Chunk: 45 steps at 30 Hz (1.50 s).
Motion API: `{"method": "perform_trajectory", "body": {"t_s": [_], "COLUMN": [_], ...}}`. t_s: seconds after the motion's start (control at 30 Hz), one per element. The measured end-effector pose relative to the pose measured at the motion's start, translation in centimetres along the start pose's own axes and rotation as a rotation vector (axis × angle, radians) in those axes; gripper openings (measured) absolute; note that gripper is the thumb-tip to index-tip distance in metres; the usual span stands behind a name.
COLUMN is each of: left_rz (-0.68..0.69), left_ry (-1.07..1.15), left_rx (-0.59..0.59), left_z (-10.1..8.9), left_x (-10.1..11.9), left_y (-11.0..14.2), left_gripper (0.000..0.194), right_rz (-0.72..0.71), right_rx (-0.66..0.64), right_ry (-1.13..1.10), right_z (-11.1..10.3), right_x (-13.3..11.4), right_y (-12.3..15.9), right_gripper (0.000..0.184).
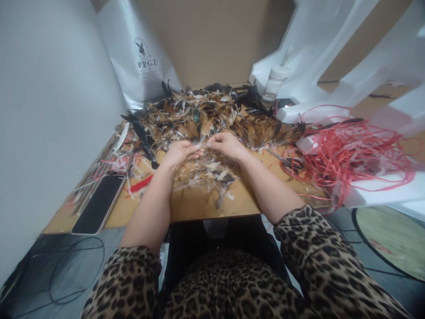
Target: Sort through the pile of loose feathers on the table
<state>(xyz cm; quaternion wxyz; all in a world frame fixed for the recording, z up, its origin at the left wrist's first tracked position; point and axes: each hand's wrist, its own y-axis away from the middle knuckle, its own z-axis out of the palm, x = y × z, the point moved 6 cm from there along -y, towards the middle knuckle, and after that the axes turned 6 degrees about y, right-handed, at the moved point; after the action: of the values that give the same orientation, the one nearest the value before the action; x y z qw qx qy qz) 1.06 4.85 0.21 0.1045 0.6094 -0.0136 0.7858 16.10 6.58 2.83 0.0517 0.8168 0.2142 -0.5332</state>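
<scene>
My left hand (183, 153) is closed in a pinch over the middle of the wooden table, with the base of a small brown feather (206, 128) at its fingertips. Close beside it, my right hand (226, 145) pinches at the same spot, thumb against forefinger. The exact grip is blurred. Behind both hands spreads a big heap of brown and black feathers (252, 128), with a dark greenish one standing out near the middle. Below the hands lie pale, fluffy loose feathers (215, 173) on the tabletop (195, 208).
At right are scissors (288, 163) and a tangle of red plastic ribbon (358, 155). A lidded clear jar (276, 83) stands behind the heap. At left lie a phone (98, 206), a red strip (141, 183) and thin sticks (89, 184). A white printed bag (139, 57) rises behind.
</scene>
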Motion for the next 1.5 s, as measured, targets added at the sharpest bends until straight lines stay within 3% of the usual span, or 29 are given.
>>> {"method": "perform_trajectory", "body": {"t_s": [0.2, 0.4, 0.83, 0.97, 1.27, 1.5], "left_rz": [0.018, 0.049, 0.118, 0.109, 0.051, 0.117], "left_ry": [0.004, -0.069, -0.177, -0.237, -0.305, -0.617], "left_rx": [0.061, 0.09, 0.108, 0.071, 0.014, 0.0], "left_z": [-0.6, -0.6, -0.3, 0.0, 0.7, 0.7], "left_x": [-0.2, -0.3, -0.1, -0.1, -0.5, -0.9], "left_y": [-0.4, -0.6, -0.7, -0.7, -0.6, -0.8], "left_gripper": [0.019, 0.02, 0.023, 0.024, 0.016, 0.015], "right_rz": [-0.019, -0.061, 0.143, 0.115, -0.078, -0.255], "right_rx": [-0.062, 0.035, 0.097, 0.121, 0.06, 0.015], "right_ry": [0.147, 0.255, -0.101, -0.104, 0.221, 0.872], "right_z": [-0.1, -0.7, 0.7, 0.7, 1.7, 3.1], "right_x": [-0.5, -0.8, 0.6, 0.3, -1.3, -4.1], "right_y": [0.5, 0.4, 0.2, 0.2, 0.5, 2.0], "right_gripper": [0.026, 0.023, 0.023, 0.023, 0.024, 0.025]}}
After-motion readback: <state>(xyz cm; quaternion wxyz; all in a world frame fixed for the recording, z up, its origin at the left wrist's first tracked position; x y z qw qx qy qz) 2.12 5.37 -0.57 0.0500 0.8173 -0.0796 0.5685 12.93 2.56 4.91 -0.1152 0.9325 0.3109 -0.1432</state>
